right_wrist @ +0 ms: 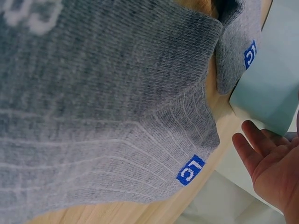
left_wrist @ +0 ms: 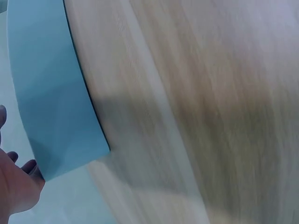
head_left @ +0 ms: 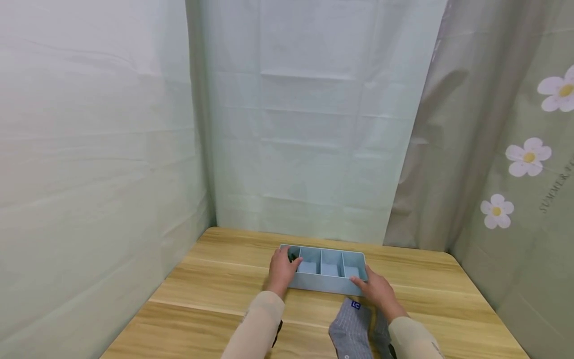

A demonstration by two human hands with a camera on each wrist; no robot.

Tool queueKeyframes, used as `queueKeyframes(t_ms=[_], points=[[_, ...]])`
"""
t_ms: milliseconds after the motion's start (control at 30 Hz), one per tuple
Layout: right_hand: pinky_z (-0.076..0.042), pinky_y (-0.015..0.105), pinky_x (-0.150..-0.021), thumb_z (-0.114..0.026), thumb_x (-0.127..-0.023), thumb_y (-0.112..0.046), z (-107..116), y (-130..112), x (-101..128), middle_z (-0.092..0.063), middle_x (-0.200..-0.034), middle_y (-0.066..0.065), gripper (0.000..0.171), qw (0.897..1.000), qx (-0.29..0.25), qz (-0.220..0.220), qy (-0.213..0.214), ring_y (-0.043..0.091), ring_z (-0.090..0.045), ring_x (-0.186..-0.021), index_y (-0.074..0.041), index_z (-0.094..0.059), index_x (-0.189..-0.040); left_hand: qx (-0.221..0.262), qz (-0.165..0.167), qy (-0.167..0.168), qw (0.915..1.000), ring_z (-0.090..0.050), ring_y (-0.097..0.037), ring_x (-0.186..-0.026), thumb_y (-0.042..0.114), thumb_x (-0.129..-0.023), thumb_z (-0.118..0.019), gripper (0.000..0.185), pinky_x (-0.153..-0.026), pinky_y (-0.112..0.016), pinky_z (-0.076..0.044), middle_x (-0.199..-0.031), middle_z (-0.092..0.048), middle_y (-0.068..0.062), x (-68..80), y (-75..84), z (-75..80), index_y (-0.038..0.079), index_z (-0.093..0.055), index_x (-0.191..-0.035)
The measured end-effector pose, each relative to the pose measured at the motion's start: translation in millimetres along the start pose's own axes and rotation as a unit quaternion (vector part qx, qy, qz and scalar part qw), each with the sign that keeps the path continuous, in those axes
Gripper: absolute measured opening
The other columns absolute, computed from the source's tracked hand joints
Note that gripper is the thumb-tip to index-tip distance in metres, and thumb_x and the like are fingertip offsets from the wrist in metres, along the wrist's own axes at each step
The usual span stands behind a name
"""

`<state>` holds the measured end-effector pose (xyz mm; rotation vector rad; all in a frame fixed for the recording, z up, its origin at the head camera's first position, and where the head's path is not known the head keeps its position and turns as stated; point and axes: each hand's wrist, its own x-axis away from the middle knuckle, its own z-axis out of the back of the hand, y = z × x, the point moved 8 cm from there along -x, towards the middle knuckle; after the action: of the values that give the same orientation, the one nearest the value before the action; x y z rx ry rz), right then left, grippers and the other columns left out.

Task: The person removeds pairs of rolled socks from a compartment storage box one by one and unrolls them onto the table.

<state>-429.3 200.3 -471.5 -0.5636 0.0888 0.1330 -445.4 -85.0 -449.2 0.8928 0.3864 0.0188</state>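
A light blue divided tray lies across the wooden table. My left hand grips its left end, thumb on the front rim, beside a dark item in the leftmost compartment. In the left wrist view the tray's wall runs past my left hand. At the right front corner my right hand touches the tray with straight fingers. The right wrist view shows that right hand open beside the tray. Grey socks with blue LC tags lie in front.
Pale cloth walls close in the table at the left and back, and a flowered curtain hangs at the right. A small dark thing shows under my left forearm. Bare wood lies to the left and right of the tray.
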Motion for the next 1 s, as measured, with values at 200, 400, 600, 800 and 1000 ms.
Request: queueKeyframes(t_ms=[200,400,600,800,1000], points=[[-0.038,0.062,-0.102,-0.059,-0.098,-0.043,0.0,0.0,0.3,-0.043,-0.14,0.038,0.081,1.0,0.002,0.0,0.002,0.053,-0.045,-0.126,0.014,-0.029,-0.148,-0.007,0.012,0.007,0.9999,-0.049,-0.044,-0.124,0.024,-0.09,-0.075,0.055,-0.101,-0.054,-0.042,-0.134,-0.051,-0.029,3.0,-0.6,-4.1,-0.005,-0.055,-0.133],[-0.038,0.062,-0.102,-0.059,-0.099,-0.042,-1.4,2.1,-1.2,-0.042,-0.141,0.038,0.08,1.0,-0.001,-0.004,0.002,0.053,-0.044,-0.127,0.014,-0.029,-0.148,-0.039,-0.011,0.033,0.9987,-0.055,-0.043,-0.113,0.016,-0.087,-0.077,0.047,-0.095,-0.052,-0.047,-0.12,-0.057,-0.027,2.9,2.3,-5.3,-0.008,-0.059,-0.124],[-0.036,0.062,-0.103,-0.059,-0.098,-0.043,-2.0,2.4,-3.3,-0.041,-0.143,0.037,0.081,1.0,-0.002,-0.008,0.0,0.053,-0.043,-0.128,0.012,-0.028,-0.149,-0.053,-0.017,0.044,0.9975,-0.057,-0.042,-0.107,0.011,-0.087,-0.076,0.039,-0.093,-0.051,-0.049,-0.113,-0.059,-0.027,0.9,1.5,-7.0,-0.011,-0.062,-0.117],[-0.036,0.062,-0.103,-0.058,-0.098,-0.044,-1.7,4.9,-3.9,-0.041,-0.142,0.037,0.082,1.0,0.002,-0.011,-0.003,0.053,-0.043,-0.128,0.012,-0.028,-0.149,-0.058,-0.028,0.048,0.9968,-0.059,-0.042,-0.103,0.009,-0.086,-0.077,0.036,-0.091,-0.051,-0.049,-0.107,-0.061,-0.027,-2.8,3.0,-7.3,-0.011,-0.063,-0.113],[-0.037,0.062,-0.102,-0.058,-0.099,-0.043,-2.1,3.9,-4.5,-0.043,-0.141,0.037,0.08,1.0,0.004,-0.006,-0.001,0.053,-0.044,-0.127,0.013,-0.028,-0.149,-0.068,-0.012,0.033,0.9971,-0.06,-0.041,-0.102,0.011,-0.088,-0.075,0.034,-0.089,-0.05,-0.05,-0.106,-0.061,-0.026,-5.7,1.4,-8.6,-0.011,-0.063,-0.112]])
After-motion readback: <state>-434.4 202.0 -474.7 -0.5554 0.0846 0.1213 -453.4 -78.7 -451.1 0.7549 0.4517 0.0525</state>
